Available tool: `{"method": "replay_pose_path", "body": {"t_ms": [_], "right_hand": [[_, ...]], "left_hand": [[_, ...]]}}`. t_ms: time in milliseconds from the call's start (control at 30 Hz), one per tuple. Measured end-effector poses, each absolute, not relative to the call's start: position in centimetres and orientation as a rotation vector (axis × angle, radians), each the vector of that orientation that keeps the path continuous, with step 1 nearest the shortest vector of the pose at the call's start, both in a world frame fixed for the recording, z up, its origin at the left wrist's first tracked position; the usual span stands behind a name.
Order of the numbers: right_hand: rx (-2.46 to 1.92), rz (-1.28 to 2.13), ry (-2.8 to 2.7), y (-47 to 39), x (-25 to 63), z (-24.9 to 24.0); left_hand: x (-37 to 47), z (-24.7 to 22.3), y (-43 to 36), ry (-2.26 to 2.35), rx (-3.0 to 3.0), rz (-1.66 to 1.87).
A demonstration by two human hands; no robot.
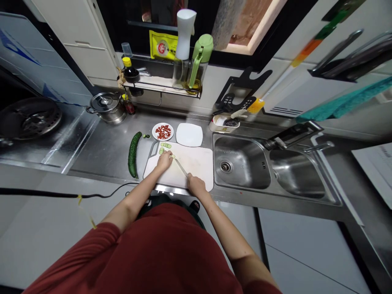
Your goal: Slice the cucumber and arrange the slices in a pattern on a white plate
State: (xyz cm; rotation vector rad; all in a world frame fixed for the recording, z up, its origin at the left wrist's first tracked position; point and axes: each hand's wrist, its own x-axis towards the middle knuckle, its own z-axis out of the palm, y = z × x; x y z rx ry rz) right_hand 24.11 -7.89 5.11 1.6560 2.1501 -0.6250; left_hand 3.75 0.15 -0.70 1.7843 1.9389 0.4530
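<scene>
My right hand [196,185] is wrapped round the handle of a kitchen knife [181,167], whose blade points up and left across the white cutting board [196,163]. My left hand [164,160] rests at the board's left part, fingers bunched on small cucumber slices [173,156] beside the knife tip. More pale green cucumber slices [165,145] lie in short rows just beyond those fingers. Left of the board is a whole cucumber [133,154], with cut cucumber ends [146,136] near its top.
Behind the board stand a plate of chopped red pieces [163,132] and a white square plate [189,134]. The double sink [241,161] adjoins the right side. A steel pot [108,108] is at back left, below a shelf [159,85] with bottles. A wok [29,118] sits far left.
</scene>
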Motion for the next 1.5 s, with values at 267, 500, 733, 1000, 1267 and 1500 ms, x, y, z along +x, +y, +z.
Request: {"method": "replay_pose_path", "body": {"t_ms": [267,500,733,1000,1267,1500], "right_hand": [[1.887,-0.652,2.072,-8.8,24.5,4.9],[2.024,-0.752,2.02,-8.4,25.3,5.0],[1.973,-0.924,2.108,-8.5,26.3,5.0],[2.055,-1.013,2.108,-9.1,26.7,4.2],[2.087,-0.84,2.059,-9.2,27.4,3.9],[2.113,-0.748,1.961,-9.5,27.3,4.9]], "left_hand": [[4.0,-0.2,0.5,1.985,1.754,0.429],[4.3,0.1,0.5,1.976,1.756,0.502],[3.9,-0.5,0.0,1.911,1.589,0.703],[1.2,-0.8,-1.6,2.092,1.367,0.759],[-0.7,-0.8,-0.7,2.235,1.299,0.757],[-0.7,-0.4,-0.5,2.301,1.387,0.631]]}}
